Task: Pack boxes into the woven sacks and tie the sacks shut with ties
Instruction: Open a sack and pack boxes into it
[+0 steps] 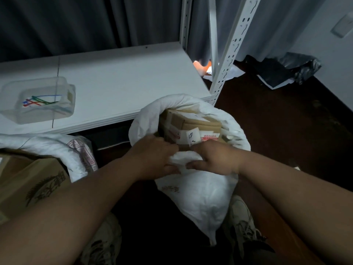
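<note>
The white woven sack (200, 199) stands on the dark floor (286, 131) at the centre of the view, between the person's two shoes, with its mouth open toward 12 o'clock and its rim rolled outward. Inside the mouth lie brown cardboard boxes (193, 122) with white labels and red print; the top one reaches almost to the rim. The left hand (156, 155) grips the near edge of the sack at about 9 o'clock from the opening, with the fingers curled over the fabric and into the mouth. The right hand (214, 159) holds the same near edge just beside it, at about 3 o'clock, and its thumb and fingers pinch a bunched fold of the white fabric. The two hands are close together, and the fold of the rim is between them. At 9 o'clock from the sack a second white sack (57, 148) with red printing lies over a large cardboard carton (28, 180) with dark print on its side. Toward 11 o'clock a white shelf board (124, 83) carries a clear plastic container (38, 100), and in it lie coloured ties (42, 101), red, green and blue. At 1 o'clock a white perforated metal upright (231, 48) of the rack rises, with grey curtains (76, 22) behind it. Farther at 2 o'clock a crumpled black plastic bag (290, 67) lies on the floor near the wall.
</note>
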